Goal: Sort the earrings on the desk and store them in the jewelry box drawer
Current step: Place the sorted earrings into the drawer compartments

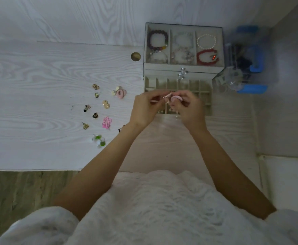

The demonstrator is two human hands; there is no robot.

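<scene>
Both bare forearms extended forward, left hand (143, 109) and right hand (188, 107) raised together, fingertips pinched

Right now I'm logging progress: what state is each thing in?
Jewelry box drawer: pulled open.
Left hand: pinching a small earring part.
Right hand: holding a pink earring.
Loose earrings: unsorted on the desk.
Bracelets: stored in top tray.
</scene>
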